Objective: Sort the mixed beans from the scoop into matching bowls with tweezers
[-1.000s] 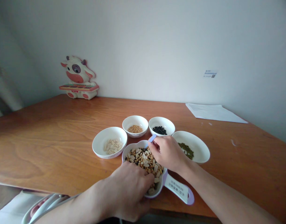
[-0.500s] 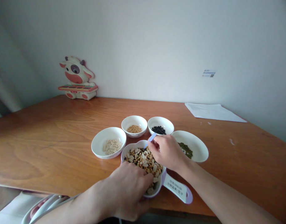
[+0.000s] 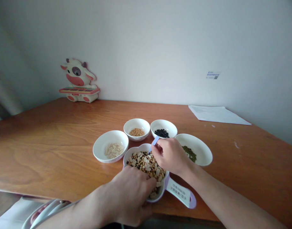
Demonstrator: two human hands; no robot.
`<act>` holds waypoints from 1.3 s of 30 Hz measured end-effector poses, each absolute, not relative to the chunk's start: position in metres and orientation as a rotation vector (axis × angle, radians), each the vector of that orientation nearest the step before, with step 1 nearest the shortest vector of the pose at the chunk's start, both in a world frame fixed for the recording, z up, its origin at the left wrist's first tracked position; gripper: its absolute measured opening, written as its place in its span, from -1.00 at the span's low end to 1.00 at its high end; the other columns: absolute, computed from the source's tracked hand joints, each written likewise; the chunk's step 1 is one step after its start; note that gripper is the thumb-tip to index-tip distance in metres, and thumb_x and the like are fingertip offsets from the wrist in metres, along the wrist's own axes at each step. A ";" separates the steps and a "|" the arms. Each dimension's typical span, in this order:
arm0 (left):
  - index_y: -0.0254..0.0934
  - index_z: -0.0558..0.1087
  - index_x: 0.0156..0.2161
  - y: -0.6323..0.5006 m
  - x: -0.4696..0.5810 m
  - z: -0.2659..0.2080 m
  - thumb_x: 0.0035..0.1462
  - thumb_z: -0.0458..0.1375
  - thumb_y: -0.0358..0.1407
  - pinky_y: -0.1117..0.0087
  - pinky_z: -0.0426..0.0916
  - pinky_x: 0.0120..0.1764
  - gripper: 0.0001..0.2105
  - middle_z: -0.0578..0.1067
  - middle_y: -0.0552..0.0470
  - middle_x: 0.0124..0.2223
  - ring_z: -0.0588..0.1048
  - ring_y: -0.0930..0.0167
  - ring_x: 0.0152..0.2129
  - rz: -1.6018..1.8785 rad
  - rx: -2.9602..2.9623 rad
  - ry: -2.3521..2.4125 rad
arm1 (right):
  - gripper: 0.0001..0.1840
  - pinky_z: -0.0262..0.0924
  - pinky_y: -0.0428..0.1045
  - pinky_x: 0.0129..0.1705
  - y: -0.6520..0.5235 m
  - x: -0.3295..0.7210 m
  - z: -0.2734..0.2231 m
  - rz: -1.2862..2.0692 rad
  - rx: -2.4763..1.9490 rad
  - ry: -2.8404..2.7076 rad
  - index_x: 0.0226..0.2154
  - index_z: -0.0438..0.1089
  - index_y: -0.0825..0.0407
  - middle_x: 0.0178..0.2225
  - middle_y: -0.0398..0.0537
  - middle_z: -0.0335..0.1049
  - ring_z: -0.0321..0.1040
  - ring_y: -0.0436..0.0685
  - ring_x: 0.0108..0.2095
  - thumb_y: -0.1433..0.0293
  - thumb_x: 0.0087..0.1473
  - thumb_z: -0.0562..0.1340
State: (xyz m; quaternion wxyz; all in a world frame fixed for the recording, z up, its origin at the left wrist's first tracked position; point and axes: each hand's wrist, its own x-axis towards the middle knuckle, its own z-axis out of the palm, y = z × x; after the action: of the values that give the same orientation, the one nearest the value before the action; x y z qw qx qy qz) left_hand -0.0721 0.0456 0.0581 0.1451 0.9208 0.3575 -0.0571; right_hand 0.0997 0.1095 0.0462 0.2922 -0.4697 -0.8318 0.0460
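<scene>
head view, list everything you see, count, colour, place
Table: one, brown, across foreground
Wall: one, pale grey, behind table
Cow toy: one, white and pink, back left
Papers: count unclear, white, back right
Wall sticker: one, white and blue, upper right
Handled bowl: one, white and purple, at table's near edge
Handle label: one, white, on handle
Mixed beans and nuts: many, mostly tan, in handled bowl
Round bowls: four, white, arc beyond handled bowl
Seed heaps: four, off-white, yellow, black, green, in round bowls left to right
Slim tool: one, purple, in right hand
Unclear things: uncounted, pale, lower left
Left hand: one, bare, at handled bowl's near side
Right hand: one, bare, holding slim tool
</scene>
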 end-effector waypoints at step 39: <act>-0.20 0.32 -0.38 0.045 -0.071 0.058 0.00 0.21 -0.21 0.26 0.35 -0.42 -0.83 0.51 0.05 -0.36 0.50 0.23 -0.47 -0.143 2.698 1.031 | -0.64 -0.18 -0.09 -0.58 0.116 0.116 0.060 -0.168 -1.171 -1.964 -0.68 0.11 0.05 -0.75 -0.20 0.14 0.03 -0.09 -0.72 0.40 0.09 0.14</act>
State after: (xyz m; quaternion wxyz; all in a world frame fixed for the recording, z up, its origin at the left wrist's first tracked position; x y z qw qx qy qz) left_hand -0.0713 0.0445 0.0582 0.1244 0.9257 0.3537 -0.0492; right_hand 0.1161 0.1161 0.0603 0.4116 -0.4654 -0.7807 -0.0666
